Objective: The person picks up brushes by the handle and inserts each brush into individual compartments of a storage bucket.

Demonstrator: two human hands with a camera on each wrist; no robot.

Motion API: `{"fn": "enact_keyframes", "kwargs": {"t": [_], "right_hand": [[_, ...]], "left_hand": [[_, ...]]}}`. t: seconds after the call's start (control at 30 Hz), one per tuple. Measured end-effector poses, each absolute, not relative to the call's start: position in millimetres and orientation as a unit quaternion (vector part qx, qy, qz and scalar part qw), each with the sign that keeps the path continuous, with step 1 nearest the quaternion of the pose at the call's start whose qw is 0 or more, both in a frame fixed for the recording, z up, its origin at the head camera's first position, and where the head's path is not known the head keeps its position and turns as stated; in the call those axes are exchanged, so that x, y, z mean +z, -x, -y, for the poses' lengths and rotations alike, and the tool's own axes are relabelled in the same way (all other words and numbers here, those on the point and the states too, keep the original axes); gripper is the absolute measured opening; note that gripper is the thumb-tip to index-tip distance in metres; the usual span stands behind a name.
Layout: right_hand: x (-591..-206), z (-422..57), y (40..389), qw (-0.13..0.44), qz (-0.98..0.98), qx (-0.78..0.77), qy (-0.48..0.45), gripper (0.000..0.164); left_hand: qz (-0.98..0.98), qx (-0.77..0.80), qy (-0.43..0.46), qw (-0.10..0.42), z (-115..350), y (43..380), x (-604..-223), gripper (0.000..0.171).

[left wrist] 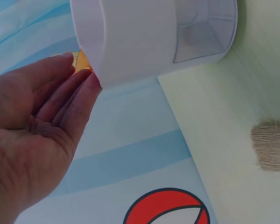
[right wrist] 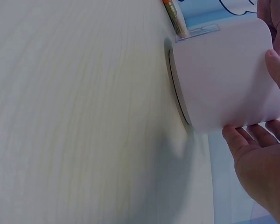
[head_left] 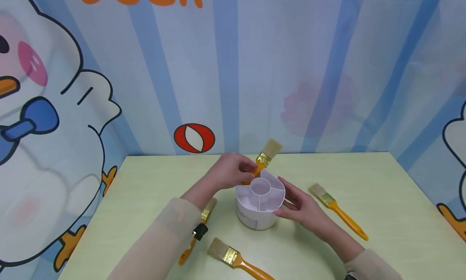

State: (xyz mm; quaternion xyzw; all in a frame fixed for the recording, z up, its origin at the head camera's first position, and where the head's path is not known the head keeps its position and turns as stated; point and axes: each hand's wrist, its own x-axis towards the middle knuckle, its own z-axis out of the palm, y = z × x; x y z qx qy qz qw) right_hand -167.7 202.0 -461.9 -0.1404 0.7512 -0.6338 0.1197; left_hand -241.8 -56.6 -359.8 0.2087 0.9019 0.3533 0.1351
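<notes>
A white round desk organizer with several compartments around a central ring stands upright on the table. My left hand pinches a paintbrush by its orange handle at the organizer's back left rim. The brush leans with its pale bristles up to the right, and its lower handle is hidden behind the fingers and rim. In the left wrist view, only a bit of the orange handle shows past the fingertips. My right hand holds the organizer's right side, thumb in front and fingers behind; the right wrist view shows them spread over its wall.
Right of the organizer lies a paintbrush, bristles toward the back. Another paintbrush lies near the front. A third paintbrush is partly covered by the left sleeve. A printed cloth backdrop rises behind the table.
</notes>
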Motion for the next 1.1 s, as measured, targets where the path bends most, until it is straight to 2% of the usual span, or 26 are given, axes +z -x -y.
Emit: {"fn": "enact_keyframes", "kwargs": {"t": [0.5,0.9,1.1], "right_hand": [[-461,-202,167,0.116,-0.751,-0.636,0.138,0.093],[-461,-203,166,0.105,-0.754,-0.632,0.146,0.093],[-460,-204,167,0.104,-0.752,-0.633,0.151,0.093]], "left_hand": [[-0.897,0.377,-0.2,0.114,79,230,-356,0.032],[-0.906,0.368,-0.181,0.109,116,224,-361,0.046],[-0.924,0.329,-0.164,0.102,142,217,-375,0.054]]}}
